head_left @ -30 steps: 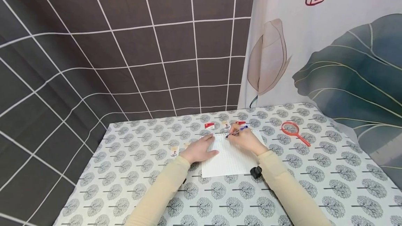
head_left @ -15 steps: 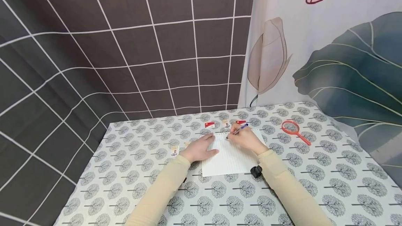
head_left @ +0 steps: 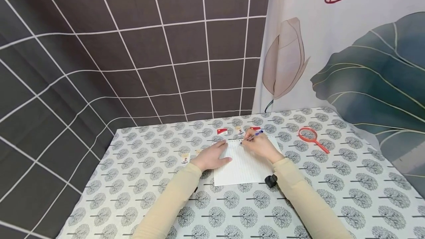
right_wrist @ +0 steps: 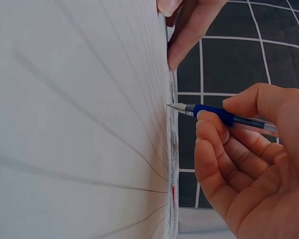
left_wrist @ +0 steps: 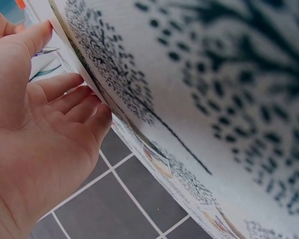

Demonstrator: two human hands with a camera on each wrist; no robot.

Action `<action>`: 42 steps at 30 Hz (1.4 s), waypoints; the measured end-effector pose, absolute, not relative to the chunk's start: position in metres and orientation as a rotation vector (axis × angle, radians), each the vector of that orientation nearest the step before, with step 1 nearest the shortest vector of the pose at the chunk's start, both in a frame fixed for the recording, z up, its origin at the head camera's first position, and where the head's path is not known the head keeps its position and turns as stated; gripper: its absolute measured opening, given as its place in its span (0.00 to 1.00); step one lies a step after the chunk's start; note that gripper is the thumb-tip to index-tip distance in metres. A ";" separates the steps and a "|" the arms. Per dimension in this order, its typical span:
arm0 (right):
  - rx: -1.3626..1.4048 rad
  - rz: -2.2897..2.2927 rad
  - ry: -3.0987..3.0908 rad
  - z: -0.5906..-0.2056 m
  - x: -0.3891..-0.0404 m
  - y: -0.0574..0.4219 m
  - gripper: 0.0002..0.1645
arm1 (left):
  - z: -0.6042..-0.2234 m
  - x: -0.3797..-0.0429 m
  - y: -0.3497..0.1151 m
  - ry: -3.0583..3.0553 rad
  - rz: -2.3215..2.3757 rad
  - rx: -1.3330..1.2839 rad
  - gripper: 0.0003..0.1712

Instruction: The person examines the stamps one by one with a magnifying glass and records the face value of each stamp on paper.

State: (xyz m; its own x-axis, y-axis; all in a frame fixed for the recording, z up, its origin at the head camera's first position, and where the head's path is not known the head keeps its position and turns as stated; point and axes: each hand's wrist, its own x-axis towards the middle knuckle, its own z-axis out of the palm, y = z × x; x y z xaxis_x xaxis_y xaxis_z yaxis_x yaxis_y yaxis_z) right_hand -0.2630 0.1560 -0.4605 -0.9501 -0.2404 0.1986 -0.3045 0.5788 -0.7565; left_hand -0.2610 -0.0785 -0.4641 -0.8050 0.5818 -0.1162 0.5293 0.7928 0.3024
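Note:
A white sheet of lined paper [head_left: 239,169] with a perforated top edge lies on the table. My right hand [head_left: 261,146] pinches a blue pen [head_left: 255,135] between thumb and fingers near the top of the sheet. In the right wrist view the tip of the pen [right_wrist: 209,110] meets, or nearly meets, the page; I cannot tell which. My left hand [head_left: 212,156] rests on the paper's left side with its fingers extended. From the left wrist camera, the palm of the left hand [left_wrist: 50,124] shows, with its fingertips at the sheet's edge.
A red magnifying glass [head_left: 312,138] lies to the right. Beyond the paper are a red-and-white card [head_left: 222,131], a small picture card [head_left: 239,130] and another red card [head_left: 255,128], partly hidden. One more picture card [head_left: 185,158] lies left of the left hand. Patterned cloth [head_left: 132,187] covers the table.
The pen tip has shifted very slightly up and to the right on the page. My left hand stays in place on the paper.

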 end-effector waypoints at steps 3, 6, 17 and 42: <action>0.470 1.315 -2.703 -0.460 -0.263 0.155 0.07 | -0.465 -0.261 -0.078 2.779 0.381 0.870 0.42; 0.454 1.300 -2.697 -0.460 -0.263 0.155 0.08 | -0.465 -0.262 -0.078 2.779 0.384 0.868 0.42; 0.422 1.284 -2.711 -0.457 -0.263 0.156 0.09 | -0.463 -0.262 -0.078 2.780 0.393 0.868 0.42; 0.388 1.333 -2.708 -0.457 -0.263 0.160 0.08 | -0.466 -0.261 -0.079 2.794 0.400 0.865 0.41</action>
